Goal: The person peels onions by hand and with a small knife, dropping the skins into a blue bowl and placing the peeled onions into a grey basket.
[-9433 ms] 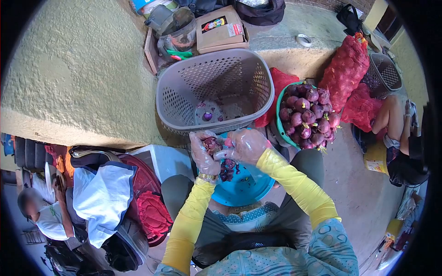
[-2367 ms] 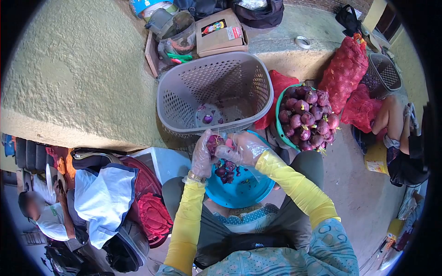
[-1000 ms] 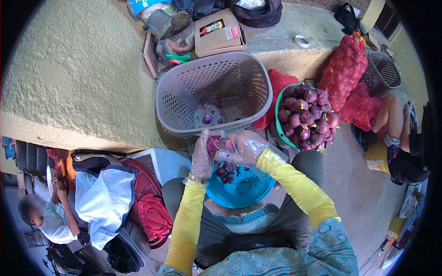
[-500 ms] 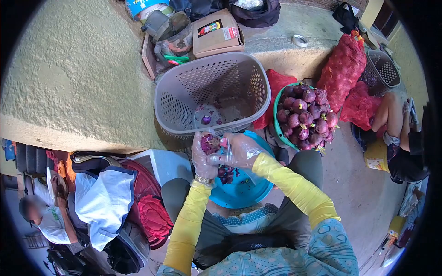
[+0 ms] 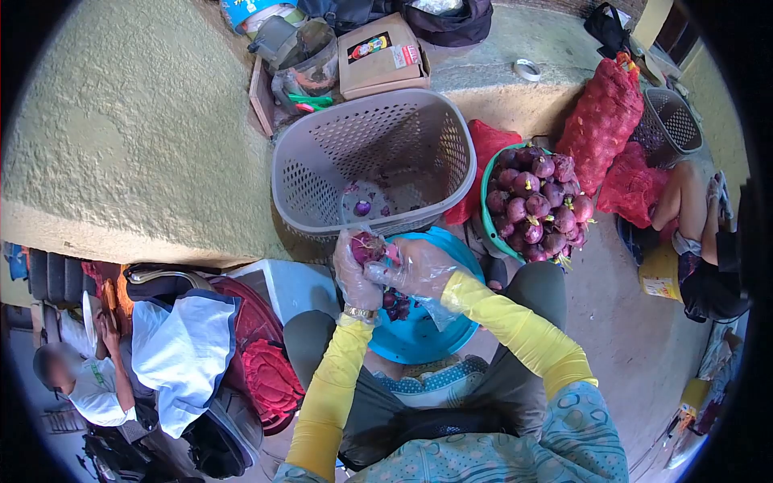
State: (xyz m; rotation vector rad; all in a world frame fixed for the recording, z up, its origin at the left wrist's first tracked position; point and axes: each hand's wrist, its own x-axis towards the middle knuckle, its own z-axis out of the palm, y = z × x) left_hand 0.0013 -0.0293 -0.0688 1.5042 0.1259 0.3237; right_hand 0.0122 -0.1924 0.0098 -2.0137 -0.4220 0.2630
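Note:
My left hand [image 5: 353, 274], in a clear plastic glove, is closed around a red onion [image 5: 368, 248]. Against the onion's right side, my gloved right hand [image 5: 415, 267] is closed, with a small pink-handled tool [image 5: 393, 253] showing at its fingers; any blade is hidden. Below both hands, a blue basin [image 5: 448, 332] holds purple onion skins [image 5: 395, 304]. Just beyond them stands a grey perforated basket [image 5: 316, 181], with one peeled purple onion [image 5: 362, 208] and bits of skin at its bottom.
To the right, a green basin [image 5: 485, 211] is heaped with red onions. A full red mesh sack [image 5: 602, 121] leans behind it. A cardboard box [image 5: 382, 60] sits on the ledge. One person [image 5: 101, 378] is at the left; another person's legs [image 5: 680, 197] show at the right.
The onion has turned slightly in my left hand, and my right fingers have shifted a little against it. The person at the left has moved their hands.

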